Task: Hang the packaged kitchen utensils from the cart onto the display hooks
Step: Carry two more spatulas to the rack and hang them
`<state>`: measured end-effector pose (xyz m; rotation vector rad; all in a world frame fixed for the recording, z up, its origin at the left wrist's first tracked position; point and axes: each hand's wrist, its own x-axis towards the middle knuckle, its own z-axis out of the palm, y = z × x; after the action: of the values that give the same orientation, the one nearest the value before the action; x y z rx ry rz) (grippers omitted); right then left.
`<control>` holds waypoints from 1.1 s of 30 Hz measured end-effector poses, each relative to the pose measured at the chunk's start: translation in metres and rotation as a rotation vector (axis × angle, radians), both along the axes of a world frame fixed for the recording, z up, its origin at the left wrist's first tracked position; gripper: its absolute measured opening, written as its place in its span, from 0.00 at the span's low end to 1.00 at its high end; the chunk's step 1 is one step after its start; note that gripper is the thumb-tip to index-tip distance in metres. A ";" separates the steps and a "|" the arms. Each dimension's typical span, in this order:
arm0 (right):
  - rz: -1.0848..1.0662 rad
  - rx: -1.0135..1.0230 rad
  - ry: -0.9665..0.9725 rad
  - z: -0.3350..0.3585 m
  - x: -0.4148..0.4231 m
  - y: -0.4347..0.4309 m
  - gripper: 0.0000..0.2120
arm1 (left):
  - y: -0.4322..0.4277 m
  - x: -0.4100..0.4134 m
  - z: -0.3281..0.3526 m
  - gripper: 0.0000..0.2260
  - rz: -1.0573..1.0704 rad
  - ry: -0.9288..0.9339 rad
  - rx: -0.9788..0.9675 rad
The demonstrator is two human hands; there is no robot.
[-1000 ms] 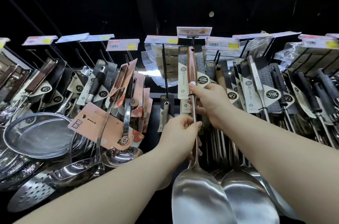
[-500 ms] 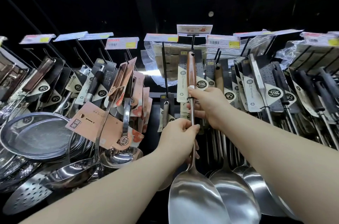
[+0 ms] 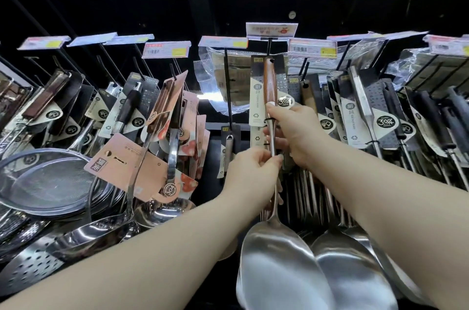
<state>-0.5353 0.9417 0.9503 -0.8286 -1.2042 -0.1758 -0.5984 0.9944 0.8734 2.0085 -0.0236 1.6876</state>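
Observation:
A steel spatula (image 3: 281, 266) with a wooden handle and a dark-and-white card sleeve stands upright in front of the display. Its top sits at a black display hook (image 3: 269, 46) under a price tag. My left hand (image 3: 253, 173) grips the thin steel shaft below the card. My right hand (image 3: 291, 129) holds the shaft and the card's lower edge just above it. More spatulas of the same kind (image 3: 352, 269) hang right behind.
Rows of hooks carry packaged utensils: pink-carded ladles (image 3: 157, 157) at left centre, mesh strainers (image 3: 48, 182) and a slotted skimmer (image 3: 28, 274) at far left, black-handled tools (image 3: 431, 121) at right. Price tags (image 3: 166, 49) line the hook tips. The cart is out of view.
The spatula has dropped a little against the hook over the last second, and both hands have shifted down slightly with it. Their grips on the shaft stay the same.

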 end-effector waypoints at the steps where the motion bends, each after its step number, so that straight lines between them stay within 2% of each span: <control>1: 0.000 -0.006 0.010 0.004 -0.001 -0.002 0.04 | -0.001 -0.001 0.003 0.12 -0.014 0.006 -0.003; 8: -0.022 -0.008 0.070 0.014 -0.012 -0.007 0.05 | -0.008 -0.006 0.015 0.11 -0.107 0.008 -0.060; 12: -0.035 0.005 0.085 0.016 -0.017 -0.011 0.12 | -0.012 -0.008 0.018 0.13 -0.157 -0.053 -0.056; 16: -0.030 -0.006 0.092 0.007 -0.015 -0.015 0.08 | -0.015 -0.008 0.009 0.11 -0.174 0.000 -0.064; 21: -0.040 -0.018 0.101 0.001 -0.011 -0.019 0.06 | -0.019 -0.007 0.004 0.14 -0.169 0.005 -0.023; 26: -0.047 0.015 0.104 0.016 -0.017 -0.019 0.07 | -0.022 -0.012 0.021 0.15 -0.146 -0.021 -0.019; 29: -0.059 -0.035 0.152 0.024 -0.016 -0.015 0.06 | -0.023 -0.015 0.030 0.15 -0.176 -0.020 -0.050; 33: -0.099 -0.118 0.152 0.019 -0.007 -0.004 0.07 | -0.008 -0.014 0.021 0.14 -0.158 0.081 -0.081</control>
<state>-0.5419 0.9381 0.9691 -0.9886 -1.0391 -0.1207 -0.6121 0.9863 0.8946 1.9591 -0.0818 1.4855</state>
